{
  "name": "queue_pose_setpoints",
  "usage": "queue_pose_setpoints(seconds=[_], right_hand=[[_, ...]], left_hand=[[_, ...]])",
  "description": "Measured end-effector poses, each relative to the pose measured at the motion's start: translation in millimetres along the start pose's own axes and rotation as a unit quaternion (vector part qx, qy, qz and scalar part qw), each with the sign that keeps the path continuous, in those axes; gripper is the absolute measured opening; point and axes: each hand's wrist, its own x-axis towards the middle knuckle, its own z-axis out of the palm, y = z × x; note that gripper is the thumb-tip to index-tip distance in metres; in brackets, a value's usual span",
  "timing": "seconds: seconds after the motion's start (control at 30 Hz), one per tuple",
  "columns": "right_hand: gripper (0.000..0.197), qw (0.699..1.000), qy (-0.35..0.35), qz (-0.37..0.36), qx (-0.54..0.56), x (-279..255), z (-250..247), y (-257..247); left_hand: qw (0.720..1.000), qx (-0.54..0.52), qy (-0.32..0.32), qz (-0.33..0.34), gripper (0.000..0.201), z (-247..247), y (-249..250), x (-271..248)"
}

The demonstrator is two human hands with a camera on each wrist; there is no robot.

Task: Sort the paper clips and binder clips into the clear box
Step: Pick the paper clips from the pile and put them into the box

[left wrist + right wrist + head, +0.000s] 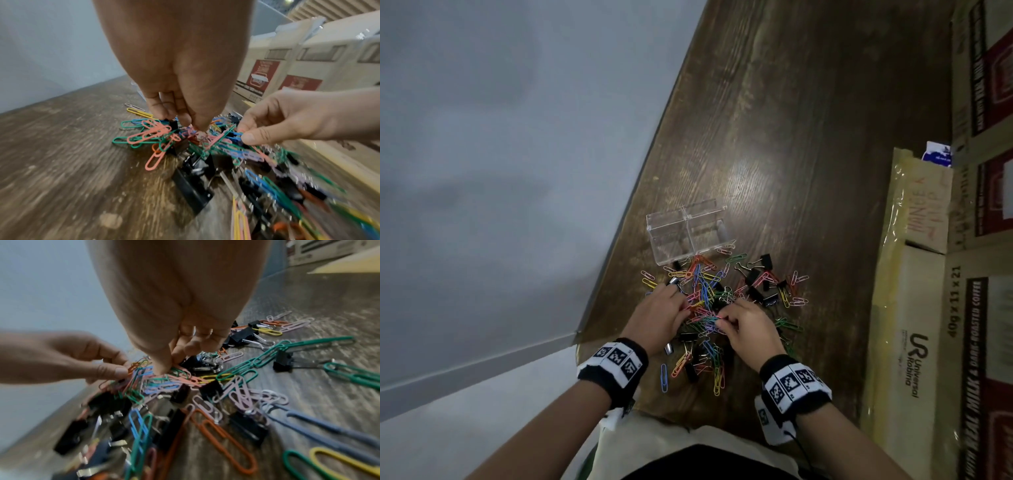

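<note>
1. Right hand [748, 323] pinches paper clips [717, 320] in the heap near the table's [808, 137] near edge
2. Left hand [659, 317] fingertips pinch clips too
3. Binder clips [765, 262] lie scattered
4. Clear box [686, 234] stands beyond, its long axis running across the table toward the left edge

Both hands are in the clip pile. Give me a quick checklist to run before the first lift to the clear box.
1. Clear box upright, open side up, compartments look empty: ok.
2. Path from the pile to the box unobstructed: ok.
3. Right hand pinches paper clips: ok.
4. Left hand has a firm pinch on clips: cannot tell how many.
5. Pinched clips free of neighbours: not ok, paper clips are tangled with binder clips.
6. Which compartment takes which kind: cannot tell.
</note>
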Motion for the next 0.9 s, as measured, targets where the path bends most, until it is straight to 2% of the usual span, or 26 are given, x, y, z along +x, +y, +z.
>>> queue_pose_setpoints(seconds=[0.1, 0.2, 0.3, 0.4, 0.47, 0.6, 0.77, 0.9], right_hand=[[0.012, 0.995, -0.001, 0.04, 0.087, -0.2, -3.6, -0.6], [0.002, 0.978, 0.033, 0.085, 0.19, -1.7, -10.0, -5.2], [0.005, 0.96, 0.041, 0.118, 0.25, -0.2, -15.0, -9.4], [0.005, 0.953, 0.048, 0.109, 0.277, 5.6, -20.0, -14.2], [0.003, 0.947, 0.057, 0.103, 0.298, 13.9, -25.2, -19.8], [0.007, 0.949, 0.075, 0.067, 0.298, 42.3, -39.3, -41.1], [0.012, 0.961, 0.106, 0.011, 0.255, 89.7, -52.0, -74.9], [0.016, 0.977, 0.09, 0.006, 0.195, 126.0, -52.9, -94.5]], left_hand=[[0.994, -0.097, -0.008, -0.044, 0.019, -8.7, -1.4, -2.1], [0.968, -0.224, -0.013, -0.111, 0.015, -16.8, -1.5, -2.4], [0.939, -0.311, 0.037, -0.14, 0.012, -26.3, -0.3, 0.2], [0.934, -0.304, 0.123, -0.14, 0.013, -46.9, 1.3, 15.0], [0.939, -0.278, 0.156, -0.13, 0.013, -62.9, 0.1, 32.0], [0.963, -0.179, 0.165, -0.117, 0.014, -77.3, -10.1, 60.4], [0.953, -0.182, 0.212, -0.121, 0.022, -75.6, -17.1, 59.5], [0.944, -0.183, 0.227, -0.152, 0.023, -66.8, -19.2, 30.7]])
